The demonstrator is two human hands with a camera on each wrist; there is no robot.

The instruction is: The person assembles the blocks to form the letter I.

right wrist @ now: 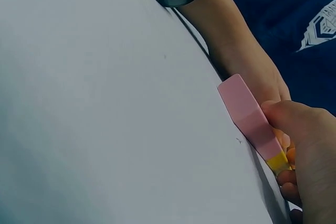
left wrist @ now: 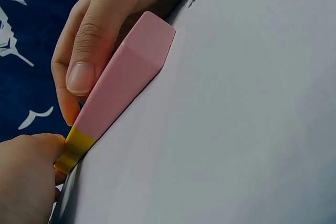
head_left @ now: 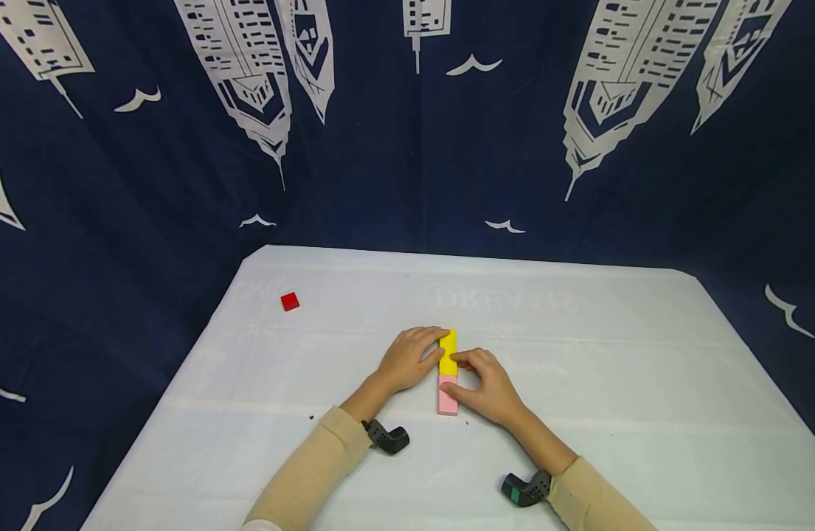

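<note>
A yellow block and a pink block lie end to end in a line on the white table, the pink one nearer the person. My left hand pinches the yellow block, its fingers at the far end and its thumb along the left side. From the right, my right hand lays its thumb across the pink block while a fingertip meets the yellow block's right side. In the left wrist view, the pink block meets the yellow block flush. The right wrist view shows the right thumb on the pink block.
A small red block lies toward the table's far left. Small dark specks dot the white tablecloth near the forearms. Behind the table hangs a dark blue curtain with white buildings and birds. Each wrist carries a black camera.
</note>
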